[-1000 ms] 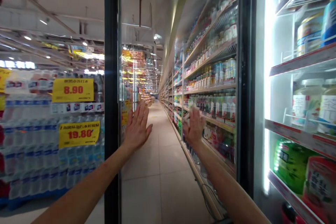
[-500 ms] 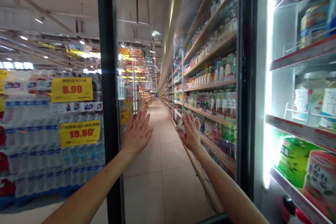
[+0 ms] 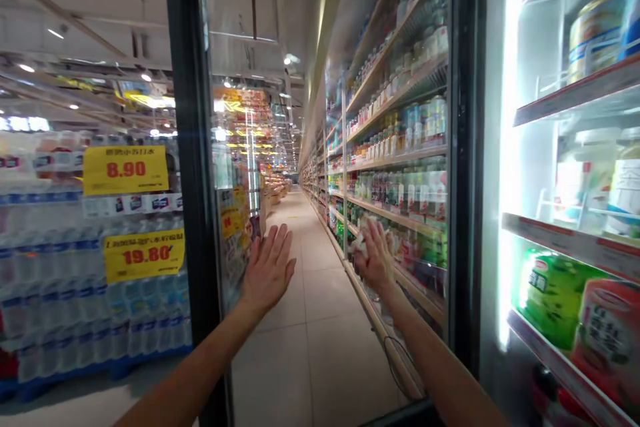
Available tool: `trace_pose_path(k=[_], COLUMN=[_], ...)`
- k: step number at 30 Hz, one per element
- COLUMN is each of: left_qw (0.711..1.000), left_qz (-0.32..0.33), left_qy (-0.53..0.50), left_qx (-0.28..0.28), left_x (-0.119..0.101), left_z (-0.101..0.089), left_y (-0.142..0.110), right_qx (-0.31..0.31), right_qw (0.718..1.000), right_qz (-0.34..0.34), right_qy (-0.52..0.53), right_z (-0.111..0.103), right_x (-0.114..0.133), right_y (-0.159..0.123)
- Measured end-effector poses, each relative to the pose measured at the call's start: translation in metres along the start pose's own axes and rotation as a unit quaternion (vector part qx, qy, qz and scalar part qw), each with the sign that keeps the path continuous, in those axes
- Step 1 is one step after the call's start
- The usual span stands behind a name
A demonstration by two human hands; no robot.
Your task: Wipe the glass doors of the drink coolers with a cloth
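Observation:
A glass door (image 3: 270, 373) in a black frame (image 3: 187, 140) stands swung out in front of me, with the aisle showing through or mirrored in it. My left hand (image 3: 269, 270) lies flat against the pane on its left side, fingers spread and nothing held. On the pane's right side, my right hand (image 3: 377, 260) has a crumpled whitish cloth (image 3: 359, 247) under its fingers, pressed to the glass. Part of the cloth is hidden by the fingers, and the hand is slightly blurred.
At right is the lit cooler, with bottles and cans on its shelves (image 3: 575, 240), plus a green pack (image 3: 555, 297) and a red pack (image 3: 607, 333). Left of the door, stacked water bottles (image 3: 55, 320) carry yellow price signs (image 3: 125, 170). A dark cable (image 3: 395, 367) shows low in the pane.
My right hand moved the cloth left and down, then back right across the glass. The left hand stays flat, slightly lower. The door's left frame has shifted left in view.

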State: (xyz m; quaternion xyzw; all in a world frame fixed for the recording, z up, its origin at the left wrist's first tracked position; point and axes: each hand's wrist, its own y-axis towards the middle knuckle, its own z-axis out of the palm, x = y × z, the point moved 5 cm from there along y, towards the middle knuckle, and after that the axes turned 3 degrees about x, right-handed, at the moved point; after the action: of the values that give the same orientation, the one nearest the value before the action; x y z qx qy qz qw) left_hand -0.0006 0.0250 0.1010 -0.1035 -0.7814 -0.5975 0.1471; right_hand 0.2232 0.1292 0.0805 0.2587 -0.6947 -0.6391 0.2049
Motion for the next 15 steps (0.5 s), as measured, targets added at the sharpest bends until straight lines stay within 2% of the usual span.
trace_pose_path(k=[1,3,4,5,6,7,9,11,12,13,15], left_qw=[1.0,1.0,1.0,1.0,1.0,1.0,1.0,1.0,1.0,1.0,1.0], left_qz=[0.001,0.001,0.0,-0.002,-0.003,-0.004,-0.005,-0.006,-0.007,-0.008,-0.008], left_qy=[0.001,0.004,0.005,0.005,0.004,0.003,0.001,0.002,0.003,0.005,0.01], left_qx=[0.001,-0.001,-0.001,-0.001,0.001,0.002,0.004,0.009,0.012,0.014,0.017], left_x=[0.0,-0.001,-0.001,-0.001,-0.001,0.0,0.0,0.0,0.0,0.0,0.0], left_z=[0.0,-0.001,-0.002,-0.002,-0.002,-0.001,0.0,0.001,0.001,0.0,-0.001], left_y=[0.0,0.001,0.001,0.001,0.002,0.002,0.001,0.001,0.0,0.0,0.0], right_qx=[-0.036,-0.13,-0.163,-0.177,-0.171,-0.147,-0.077,-0.017,-0.005,-0.013,-0.087], right_qw=[0.997,0.966,0.947,0.938,0.943,0.959,0.991,1.0,1.0,1.0,0.99], right_qz=[0.064,0.221,0.275,0.297,0.284,0.24,0.107,-0.004,-0.024,-0.01,0.113], right_qy=[-0.01,-0.029,-0.033,-0.033,-0.029,-0.021,-0.001,0.016,0.019,0.016,-0.003], right_z=[-0.007,-0.02,-0.023,-0.023,-0.019,-0.013,0.002,0.011,0.011,0.009,-0.003], right_x=[-0.019,-0.056,-0.065,-0.066,-0.057,-0.042,-0.003,0.022,0.023,0.015,-0.017], right_y=[-0.001,-0.007,-0.011,-0.015,-0.016,-0.017,-0.02,-0.025,-0.025,-0.024,-0.019])
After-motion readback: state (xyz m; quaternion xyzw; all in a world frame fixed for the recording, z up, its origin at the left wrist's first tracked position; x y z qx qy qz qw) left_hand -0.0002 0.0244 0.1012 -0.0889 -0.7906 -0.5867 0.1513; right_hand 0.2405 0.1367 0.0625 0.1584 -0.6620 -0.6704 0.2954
